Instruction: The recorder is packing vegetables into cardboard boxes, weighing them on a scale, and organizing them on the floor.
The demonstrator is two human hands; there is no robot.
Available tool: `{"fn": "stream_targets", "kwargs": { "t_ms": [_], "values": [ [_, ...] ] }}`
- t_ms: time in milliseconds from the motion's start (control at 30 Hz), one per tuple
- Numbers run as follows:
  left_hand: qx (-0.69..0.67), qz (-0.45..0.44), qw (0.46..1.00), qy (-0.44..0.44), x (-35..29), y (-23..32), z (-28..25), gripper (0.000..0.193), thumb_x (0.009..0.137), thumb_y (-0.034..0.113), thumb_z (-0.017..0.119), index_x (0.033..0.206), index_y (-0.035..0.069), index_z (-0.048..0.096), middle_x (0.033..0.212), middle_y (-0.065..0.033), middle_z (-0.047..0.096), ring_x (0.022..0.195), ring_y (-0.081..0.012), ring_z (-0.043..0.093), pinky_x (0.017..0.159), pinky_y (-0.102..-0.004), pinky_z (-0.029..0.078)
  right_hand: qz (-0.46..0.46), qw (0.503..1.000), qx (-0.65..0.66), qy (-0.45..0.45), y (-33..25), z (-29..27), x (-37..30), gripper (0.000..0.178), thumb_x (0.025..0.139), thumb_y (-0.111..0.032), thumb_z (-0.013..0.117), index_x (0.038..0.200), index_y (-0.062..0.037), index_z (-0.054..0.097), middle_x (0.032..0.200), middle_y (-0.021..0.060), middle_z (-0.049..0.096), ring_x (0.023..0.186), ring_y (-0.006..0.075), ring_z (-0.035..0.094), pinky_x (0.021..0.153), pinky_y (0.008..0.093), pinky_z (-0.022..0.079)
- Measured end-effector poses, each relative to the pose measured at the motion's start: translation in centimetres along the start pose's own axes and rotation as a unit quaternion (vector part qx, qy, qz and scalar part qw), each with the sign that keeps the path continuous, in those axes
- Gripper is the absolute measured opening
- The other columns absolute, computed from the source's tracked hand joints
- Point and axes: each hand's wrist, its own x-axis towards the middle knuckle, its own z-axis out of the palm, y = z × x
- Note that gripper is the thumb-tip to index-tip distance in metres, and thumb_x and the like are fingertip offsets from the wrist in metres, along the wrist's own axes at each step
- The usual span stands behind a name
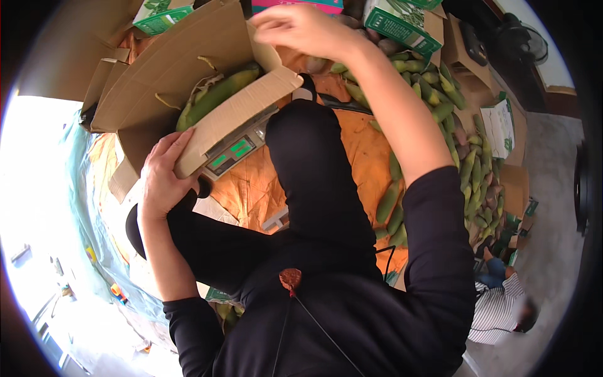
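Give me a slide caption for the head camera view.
Both hands hold flaps of a cardboard box of corn on a scale.

— How many things of each kind?
— One open cardboard box (169,69), one digital scale (239,151), two green-printed cartons (402,25). Corn cobs (433,113): dozens, too many to count exactly.

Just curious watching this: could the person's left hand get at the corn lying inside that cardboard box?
Probably yes. The left hand already grips the cardboard box by a front flap, and the corn lies uncovered just beyond, with the top flaps open.
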Motion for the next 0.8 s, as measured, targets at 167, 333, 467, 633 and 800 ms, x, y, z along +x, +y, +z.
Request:
{"fn": "stream_targets", "kwargs": {
  "t_ms": [167, 333, 467, 633, 800],
  "values": [
    [-0.020, -0.020, 0.999, -0.029, 0.3, 0.9, -0.2, 0.066, 0.062, 0.007, 0.075, 0.126, 0.011, 0.059, 0.116, -0.0118, 0.060, 0.104, -0.0311, 0.058, 0.091, -0.0377, 0.048, 0.149, 0.966, 0.075, 0.198, 9.1, -2.0, -11.8, 0.031, 0.088, -0.020, 0.066, 0.112, -0.0006, 0.063, 0.100, 0.0079, 0.067, 0.088, 0.0140, 0.061, 0.078, 0.0280, 0.050],
    [-0.015, -0.025, 0.999, -0.023, -0.3, 0.5, -0.3, 0.066, 0.063, 0.003, 0.073, 0.127, 0.010, 0.057, 0.119, -0.0125, 0.059, 0.107, -0.0311, 0.059, 0.093, -0.0372, 0.048, 0.346, 0.894, 0.155, 0.237, 20.7, 8.0, -27.2, 0.019, 0.088, -0.011, 0.057, 0.099, 0.0015, 0.065, 0.089, 0.0103, 0.067, 0.083, 0.0184, 0.064, 0.075, 0.0305, 0.050],
    [-0.039, -0.005, 0.999, -0.020, 0.8, 0.8, 1.2, 0.066, 0.062, 0.001, 0.074, 0.126, 0.009, 0.058, 0.119, -0.0120, 0.059, 0.107, -0.0301, 0.059, 0.093, -0.0369, 0.047, 0.339, 0.922, -0.189, -0.002, 25.9, 17.4, -41.1, 0.014, 0.081, -0.012, 0.053, 0.078, -0.0009, 0.060, 0.076, 0.0145, 0.065, 0.072, 0.0315, 0.063, 0.066, 0.0430, 0.049],
    [-0.030, -0.054, 0.998, -0.034, -0.4, 0.5, 0.5, 0.064, 0.067, -0.004, 0.069, 0.129, 0.008, 0.056, 0.123, -0.0122, 0.058, 0.111, -0.0279, 0.058, 0.097, -0.0360, 0.046, 0.546, 0.837, 0.025, -0.019, 21.8, 21.5, -43.8, 0.017, 0.084, -0.015, 0.056, 0.086, -0.0006, 0.065, 0.074, 0.0117, 0.065, 0.062, 0.0235, 0.064, 0.058, 0.0359, 0.050],
    [-0.024, -0.033, 0.999, -0.007, -0.3, 0.2, 0.9, 0.064, 0.065, -0.003, 0.071, 0.127, 0.008, 0.058, 0.121, -0.0132, 0.058, 0.107, -0.0290, 0.060, 0.093, -0.0367, 0.049, 0.543, 0.778, -0.051, 0.313, 24.9, 20.7, -48.4, 0.019, 0.082, -0.014, 0.059, 0.093, -0.0016, 0.067, 0.076, 0.0101, 0.065, 0.060, 0.0209, 0.064, 0.055, 0.0338, 0.050]
  ]
}}
